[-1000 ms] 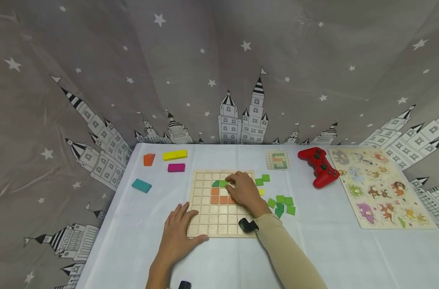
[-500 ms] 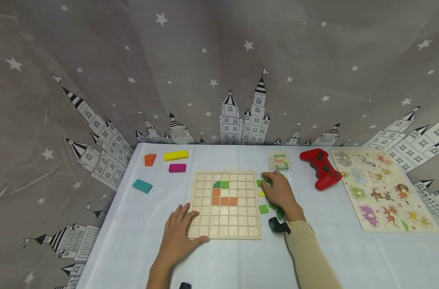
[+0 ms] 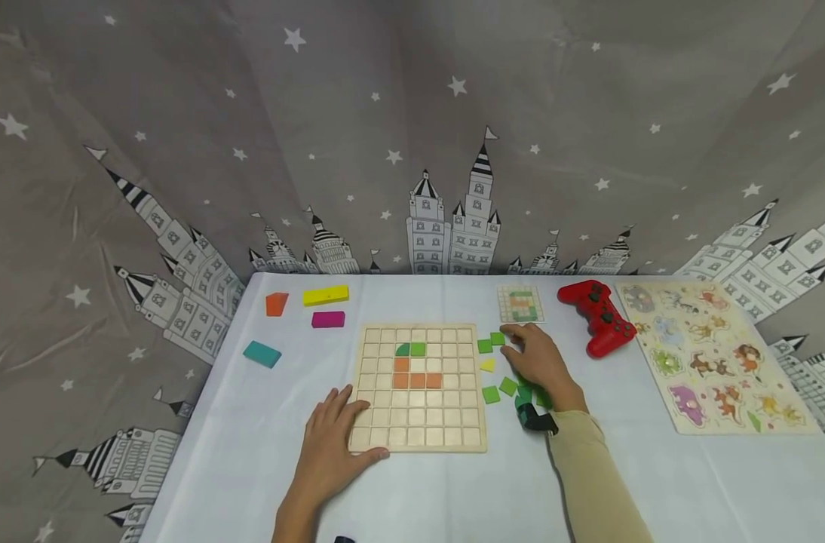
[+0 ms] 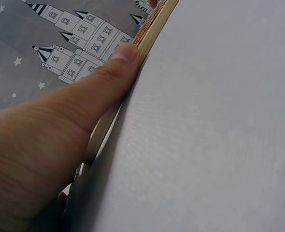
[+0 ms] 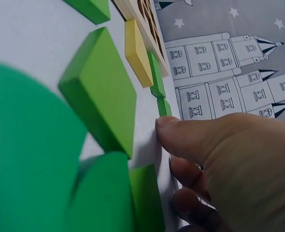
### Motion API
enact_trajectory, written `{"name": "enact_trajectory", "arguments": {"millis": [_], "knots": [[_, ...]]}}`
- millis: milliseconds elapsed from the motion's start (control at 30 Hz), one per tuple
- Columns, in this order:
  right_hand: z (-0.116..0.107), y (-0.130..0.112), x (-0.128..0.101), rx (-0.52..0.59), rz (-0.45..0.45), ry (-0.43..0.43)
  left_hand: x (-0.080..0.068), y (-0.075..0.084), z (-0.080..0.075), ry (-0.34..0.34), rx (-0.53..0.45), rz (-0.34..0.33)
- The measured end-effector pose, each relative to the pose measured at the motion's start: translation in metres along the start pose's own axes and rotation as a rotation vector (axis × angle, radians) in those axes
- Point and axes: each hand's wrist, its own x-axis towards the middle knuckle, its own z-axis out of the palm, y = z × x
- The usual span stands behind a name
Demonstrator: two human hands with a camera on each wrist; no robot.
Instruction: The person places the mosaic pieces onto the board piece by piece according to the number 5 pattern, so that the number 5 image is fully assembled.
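Observation:
A wooden grid board lies on the white table, with a green quarter-round and a green square in its second row and several orange squares below them. My left hand rests flat on the board's near left corner, its thumb pressed along the front edge. My right hand hovers over the loose green tiles right of the board, holding nothing. Its thumb tip is at a small green tile. A yellow tile lies among them.
A pattern card, a red game controller and an animal puzzle board lie to the right. Orange, yellow, magenta and teal blocks sit at the far left. A star-and-castle curtain hangs behind.
My right hand left the green square on the board and moved right to the loose tiles. The left hand has stayed on the board's corner.

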Motion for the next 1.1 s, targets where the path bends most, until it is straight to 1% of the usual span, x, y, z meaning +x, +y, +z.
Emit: {"name": "enact_trajectory", "arguments": {"millis": [100,233,367,467,633,767,833,967,1100], "knots": [[0.001,-0.001,0.001,-0.018,-0.003,0.003,0.0,0.0,0.0,0.005,-0.004,0.006],[-0.001,-0.003,0.001,-0.013,-0.007,0.014,0.002,0.0,-0.001,0.013,-0.014,0.013],[-0.001,-0.003,-0.001,-0.021,0.004,-0.012,0.001,0.001,0.0,0.002,-0.01,0.003],[-0.001,-0.003,-0.002,-0.027,0.008,-0.017,0.001,0.001,0.0,-0.002,-0.008,-0.006],[-0.002,-0.004,0.0,-0.006,0.013,0.035,0.003,0.002,0.0,0.017,-0.018,0.006],[0.001,-0.01,-0.004,0.017,0.007,0.076,0.001,0.002,-0.001,0.003,-0.015,0.004],[0.005,-0.016,-0.005,0.027,-0.014,0.087,0.0,0.002,-0.001,-0.012,-0.009,-0.009],[0.013,-0.034,-0.006,0.061,-0.086,0.098,-0.002,0.002,-0.002,-0.015,-0.01,-0.021],[0.023,-0.052,-0.004,0.079,-0.169,0.071,-0.001,0.002,-0.003,-0.016,-0.027,-0.02]]}}
